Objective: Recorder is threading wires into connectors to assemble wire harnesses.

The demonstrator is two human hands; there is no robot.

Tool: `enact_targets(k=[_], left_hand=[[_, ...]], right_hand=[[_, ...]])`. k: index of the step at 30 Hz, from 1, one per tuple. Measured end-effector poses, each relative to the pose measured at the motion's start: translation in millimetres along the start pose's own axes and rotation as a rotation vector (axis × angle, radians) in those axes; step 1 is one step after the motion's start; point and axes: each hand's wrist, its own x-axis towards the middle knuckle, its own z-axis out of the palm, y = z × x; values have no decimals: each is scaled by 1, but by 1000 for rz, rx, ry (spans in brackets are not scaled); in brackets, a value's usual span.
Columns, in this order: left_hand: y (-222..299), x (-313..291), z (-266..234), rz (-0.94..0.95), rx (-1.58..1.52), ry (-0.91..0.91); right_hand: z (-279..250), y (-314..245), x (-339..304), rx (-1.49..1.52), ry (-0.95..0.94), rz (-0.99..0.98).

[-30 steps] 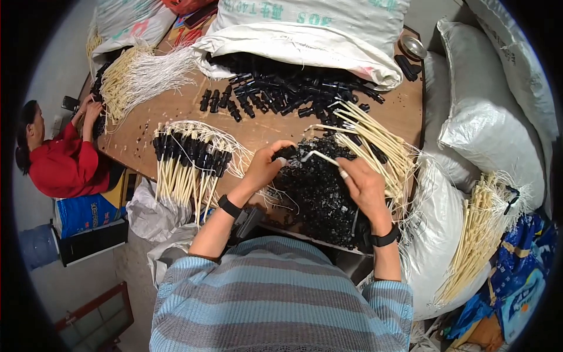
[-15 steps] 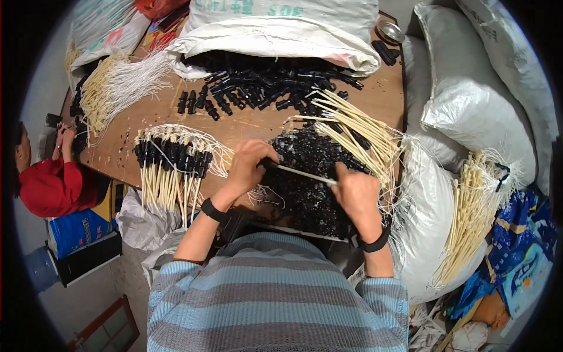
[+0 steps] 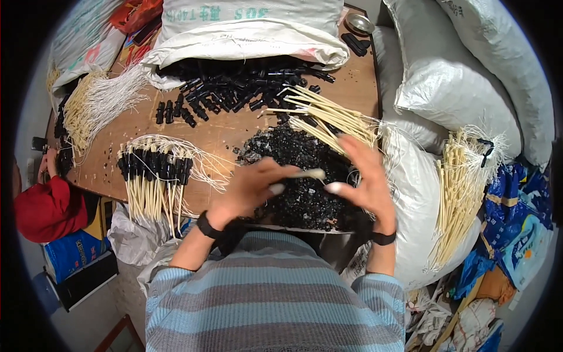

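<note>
A pale cream rod (image 3: 315,174) juts from between the fingers of my left hand (image 3: 246,189), which is blurred by motion. Its free tip points at my right hand (image 3: 368,182), whose thumb and fingers are spread with nothing in them. Both hands are above a heap of small black bits (image 3: 299,202) near the table's front edge. Beyond my right hand lies a loose bundle of cream rods (image 3: 337,117) with white strings. To the left, a row of rods with black fittings (image 3: 153,164) hangs over the table edge.
Many black fittings (image 3: 234,94) spill from a white woven sack (image 3: 252,41) at the back. White strings (image 3: 111,97) lie at the far left. Stuffed sacks (image 3: 457,76) crowd the right, with another rod bundle (image 3: 456,199). A person in red (image 3: 50,208) sits at the left.
My right hand has let go of the rod's end and opened. My left hand keeps the rod. The whole view has shifted, so the table sits further left.
</note>
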Motion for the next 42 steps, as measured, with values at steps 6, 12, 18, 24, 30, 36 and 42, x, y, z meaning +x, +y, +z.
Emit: enact_targets(k=[6,12,18,24,30,36,42], left_hand=[[-27,-17,2,-52,144,193],[-57,-34,3,-591,-404,206],[-26,-18,3,-550,-423,279],[-37,-27,0,-531,-126,202],[-42,-33,-3,-394,143,90],[-41,-33,5,-337,108,109],[-46,-35,10,-289,158,85]], right_hand=[[66,12,1,786,-131,441],[75,-4,10,1166,121,164],[136,-33,25,99,65,-17],[134,-31,25,167,165,107],[131,-32,35,148,209,115],[137,-29,35,142,148,67],[139,-29,35,165,72,64]])
